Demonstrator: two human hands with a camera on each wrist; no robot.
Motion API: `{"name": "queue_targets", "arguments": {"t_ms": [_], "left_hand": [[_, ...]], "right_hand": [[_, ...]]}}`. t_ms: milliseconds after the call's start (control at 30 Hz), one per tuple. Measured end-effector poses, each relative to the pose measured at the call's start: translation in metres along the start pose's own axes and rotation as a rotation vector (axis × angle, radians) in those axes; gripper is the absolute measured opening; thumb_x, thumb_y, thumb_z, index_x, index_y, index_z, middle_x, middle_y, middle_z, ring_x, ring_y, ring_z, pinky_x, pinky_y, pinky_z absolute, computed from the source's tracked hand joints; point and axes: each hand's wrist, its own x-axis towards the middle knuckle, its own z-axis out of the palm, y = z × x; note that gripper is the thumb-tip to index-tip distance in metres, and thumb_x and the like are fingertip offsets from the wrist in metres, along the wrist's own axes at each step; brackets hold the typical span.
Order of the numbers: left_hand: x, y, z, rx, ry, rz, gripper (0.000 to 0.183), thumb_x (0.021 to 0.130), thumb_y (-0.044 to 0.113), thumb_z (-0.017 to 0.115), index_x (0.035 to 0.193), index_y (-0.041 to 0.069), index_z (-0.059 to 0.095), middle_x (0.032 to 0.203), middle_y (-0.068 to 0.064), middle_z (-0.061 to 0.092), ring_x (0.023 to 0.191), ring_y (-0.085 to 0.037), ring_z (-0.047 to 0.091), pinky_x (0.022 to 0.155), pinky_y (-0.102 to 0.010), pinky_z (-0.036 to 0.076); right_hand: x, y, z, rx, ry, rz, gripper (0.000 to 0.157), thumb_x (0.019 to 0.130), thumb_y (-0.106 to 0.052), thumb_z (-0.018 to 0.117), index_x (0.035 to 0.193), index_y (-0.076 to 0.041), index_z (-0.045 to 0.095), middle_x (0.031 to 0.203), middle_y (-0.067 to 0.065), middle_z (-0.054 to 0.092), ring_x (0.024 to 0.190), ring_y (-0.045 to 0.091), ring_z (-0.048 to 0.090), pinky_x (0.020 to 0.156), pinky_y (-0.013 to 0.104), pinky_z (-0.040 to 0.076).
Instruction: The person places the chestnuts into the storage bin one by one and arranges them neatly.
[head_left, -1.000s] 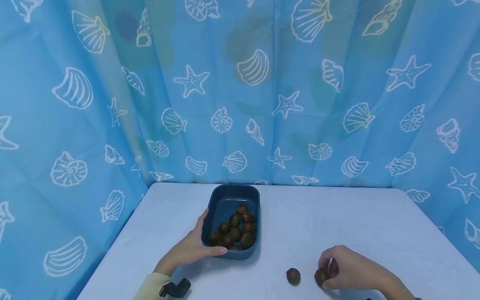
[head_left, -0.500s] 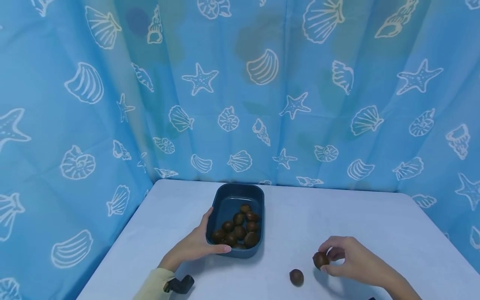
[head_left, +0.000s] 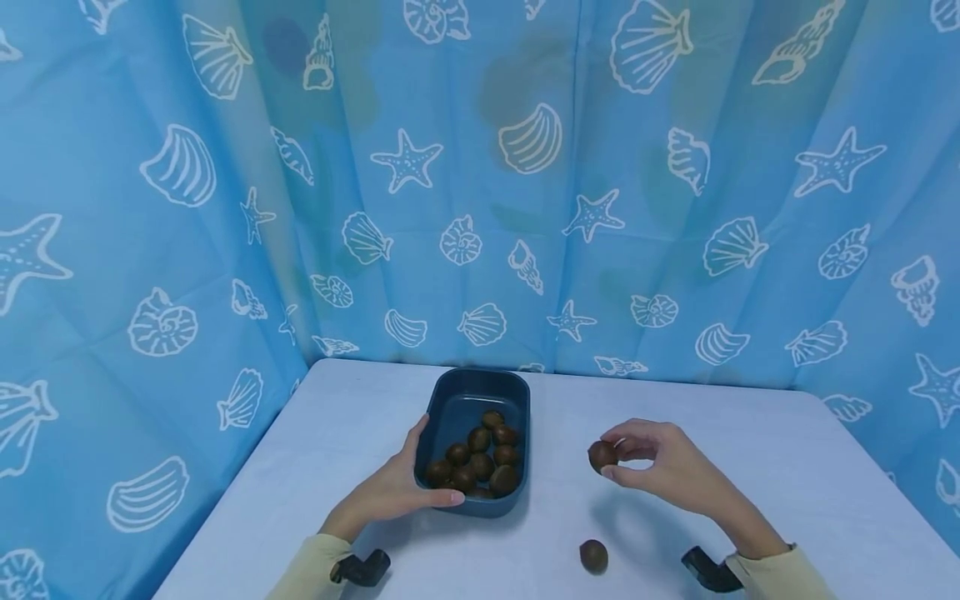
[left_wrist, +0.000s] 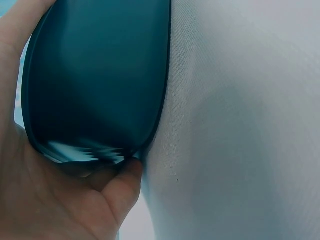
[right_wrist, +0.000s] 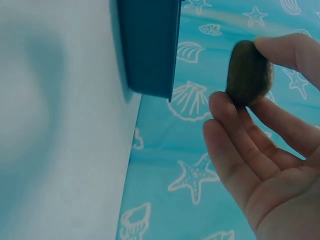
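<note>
My right hand (head_left: 678, 471) holds a brown chestnut (head_left: 602, 457) between thumb and fingertips, raised over the table to the right of the container. In the right wrist view, the chestnut (right_wrist: 248, 75) shows its side, pinched by the tips. A dark blue rectangular container (head_left: 491, 507) stands left of centre, with several chestnuts (head_left: 482, 467) heaped in its near half. My left hand (head_left: 390, 490) grips its near left corner, thumb along the front wall and fingers at the left side. One loose chestnut (head_left: 594, 557) lies on the table, nearer than the right hand.
A white cloth covers the table (head_left: 750, 467). Behind it and at both sides hangs a blue curtain (head_left: 525, 208) with white shell and starfish prints. Dark wrist-worn devices (head_left: 363, 568) sit at both cuffs.
My right hand has picked up a chestnut from the table and carried it up and leftward, toward the container. The left hand has kept its hold; the head view shifted slightly.
</note>
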Motion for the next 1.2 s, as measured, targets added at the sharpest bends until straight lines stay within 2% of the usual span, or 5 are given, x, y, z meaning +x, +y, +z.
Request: {"name": "queue_targets", "arguments": {"t_ms": [100,300,467,800,1200], "left_hand": [[0.0,0.0,0.0,-0.001,0.0,0.004,0.134,0.074,0.063,0.085,0.167,0.022,-0.002,0.171,-0.017,0.025,0.153,-0.043,0.035,0.119,-0.07,0.034],[0.0,0.002,0.0,0.011,0.003,0.001,0.134,0.074,0.063,0.085,0.167,0.022,-0.003,0.172,-0.018,0.023,0.154,-0.044,0.034,0.119,-0.069,0.034],[0.001,0.001,0.0,0.026,0.012,-0.003,0.134,0.074,0.063,0.085,0.167,0.022,-0.002,0.171,-0.018,0.025,0.153,-0.044,0.036,0.119,-0.07,0.035],[0.002,0.0,0.0,0.017,0.008,-0.004,0.135,0.073,0.064,0.085,0.167,0.022,-0.002,0.171,-0.018,0.025,0.153,-0.044,0.035,0.119,-0.07,0.035],[0.001,-0.001,0.0,0.009,-0.005,0.004,0.135,0.074,0.066,0.083,0.167,0.02,-0.003,0.171,-0.018,0.024,0.154,-0.044,0.034,0.118,-0.071,0.034]], "right_hand": [[0.011,-0.006,0.004,0.008,0.026,0.004,0.035,0.088,-0.031,0.083,0.119,-0.017,0.074,0.111,-0.002,0.075,0.099,0.011,0.071,0.091,0.031,0.063],[0.032,-0.022,0.013,0.02,0.044,-0.044,0.036,0.088,-0.032,0.083,0.119,-0.015,0.075,0.112,0.001,0.076,0.1,0.015,0.071,0.093,0.04,0.063],[0.051,-0.039,0.019,0.0,0.066,-0.074,0.036,0.088,-0.032,0.083,0.12,-0.018,0.075,0.112,-0.002,0.076,0.102,0.016,0.07,0.094,0.04,0.061],[0.086,-0.067,0.028,0.018,0.09,-0.103,0.039,0.088,-0.034,0.082,0.122,-0.015,0.076,0.112,0.004,0.076,0.107,0.031,0.07,0.089,0.047,0.062],[0.12,-0.089,0.045,0.074,0.08,-0.132,0.04,0.087,-0.032,0.082,0.121,-0.011,0.076,0.118,0.008,0.076,0.105,0.027,0.07,0.09,0.046,0.062]]}}
